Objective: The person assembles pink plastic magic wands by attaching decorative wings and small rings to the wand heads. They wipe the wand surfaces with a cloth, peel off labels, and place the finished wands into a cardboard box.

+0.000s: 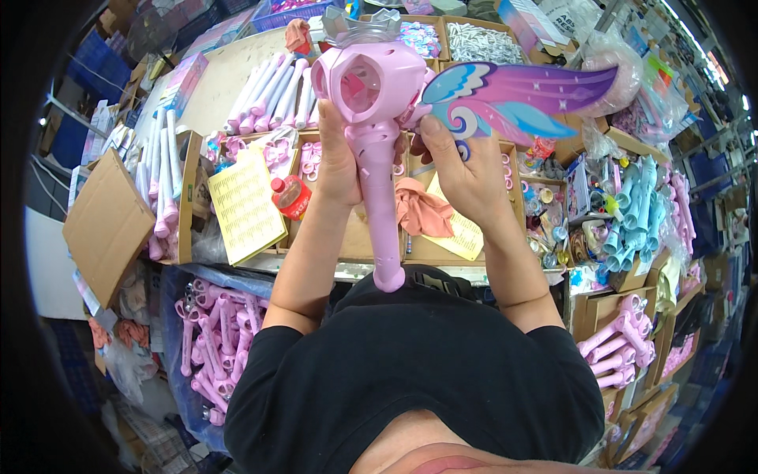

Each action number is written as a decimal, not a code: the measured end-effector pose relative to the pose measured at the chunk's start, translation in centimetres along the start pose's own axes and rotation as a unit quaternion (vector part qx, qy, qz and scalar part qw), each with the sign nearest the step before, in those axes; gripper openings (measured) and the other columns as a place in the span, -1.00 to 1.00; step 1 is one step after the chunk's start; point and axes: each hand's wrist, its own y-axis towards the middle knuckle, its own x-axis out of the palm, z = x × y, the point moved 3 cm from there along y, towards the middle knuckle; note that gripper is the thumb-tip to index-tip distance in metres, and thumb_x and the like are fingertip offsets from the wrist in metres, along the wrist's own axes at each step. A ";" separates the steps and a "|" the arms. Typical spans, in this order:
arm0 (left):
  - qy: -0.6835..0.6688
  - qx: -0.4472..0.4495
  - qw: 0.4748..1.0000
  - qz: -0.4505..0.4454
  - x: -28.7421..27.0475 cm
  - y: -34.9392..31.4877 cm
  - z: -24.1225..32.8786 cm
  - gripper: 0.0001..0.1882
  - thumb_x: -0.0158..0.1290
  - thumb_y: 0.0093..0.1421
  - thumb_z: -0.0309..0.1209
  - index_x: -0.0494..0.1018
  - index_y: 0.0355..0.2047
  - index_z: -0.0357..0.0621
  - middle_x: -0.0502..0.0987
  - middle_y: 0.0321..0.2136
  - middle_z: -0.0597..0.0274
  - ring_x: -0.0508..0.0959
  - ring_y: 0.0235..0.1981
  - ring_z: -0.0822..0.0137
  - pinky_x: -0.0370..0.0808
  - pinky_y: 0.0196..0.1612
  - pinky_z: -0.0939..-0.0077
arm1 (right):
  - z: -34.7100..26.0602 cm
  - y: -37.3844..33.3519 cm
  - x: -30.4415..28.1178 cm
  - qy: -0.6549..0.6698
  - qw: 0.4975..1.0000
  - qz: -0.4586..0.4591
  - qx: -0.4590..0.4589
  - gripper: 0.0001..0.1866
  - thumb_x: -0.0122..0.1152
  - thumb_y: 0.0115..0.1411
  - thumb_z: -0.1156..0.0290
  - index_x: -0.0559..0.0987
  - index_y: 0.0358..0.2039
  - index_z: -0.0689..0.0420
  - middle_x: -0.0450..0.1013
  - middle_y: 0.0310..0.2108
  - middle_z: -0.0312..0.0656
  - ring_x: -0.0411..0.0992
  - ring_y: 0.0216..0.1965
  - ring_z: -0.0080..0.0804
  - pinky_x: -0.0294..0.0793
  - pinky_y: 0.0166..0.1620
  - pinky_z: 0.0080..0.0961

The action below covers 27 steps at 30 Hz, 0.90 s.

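Observation:
A pink toy wand [380, 182] with a hollow faceted head and a silver crown on top is held up before me, its handle pointing down toward my chest. My left hand [339, 162] is wrapped round the wand just below its head. From the right side of the head sticks out a purple, pink and blue wing [521, 99]. My right hand [458, 166] pinches the root of that wing, thumb in front; its other fingers are partly hidden behind. Whether the wing is fully seated in the wand cannot be made out.
Behind my hands is a workbench with yellow printed sheets [246, 209], a red-capped bottle [290, 197] and an orange cloth [422, 209]. White-and-pink sticks [268, 91] lie beyond. Pink wand bodies [217, 340] fill a blue-lined bin at lower left; more [620, 344] sit in a box at right.

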 end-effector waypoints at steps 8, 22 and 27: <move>0.063 -0.004 0.997 -0.036 0.6 -0.5 -0.1 -0.02 -0.33 0.05 0.50 0.27 0.07 -0.17 0.51 -0.27 0.20 0.54 -0.37 0.42 0.51 -0.39 0.56 | 0.0 0.2 0.9 -0.022 0.984 0.124 -0.130 -0.81 -0.01 0.27 0.49 0.49 -0.47 0.24 0.37 -0.65 -0.19 0.31 -0.69 -0.48 0.23 -0.59 -0.49; 0.107 -0.003 0.990 -0.093 -0.4 0.4 0.2 -0.08 -0.32 0.12 0.43 0.33 0.02 -0.23 0.54 -0.27 0.09 0.57 -0.41 0.29 0.56 -0.39 0.44 | 0.9 0.4 1.1 0.075 0.991 0.099 -0.052 -0.77 -0.07 0.32 0.43 0.48 -0.43 0.26 0.41 -0.61 -0.18 0.41 -0.65 -0.45 0.37 -0.56 -0.48; 0.042 0.044 0.997 -0.051 -0.6 1.9 0.3 -0.19 -0.09 0.11 0.32 0.32 0.03 -0.18 0.52 -0.24 0.17 0.56 -0.33 0.35 0.54 -0.35 0.49 | 2.0 0.7 1.3 0.042 0.993 0.088 -0.066 -0.76 -0.05 0.32 0.40 0.47 -0.41 0.29 0.38 -0.61 -0.14 0.38 -0.57 -0.34 0.34 -0.48 -0.40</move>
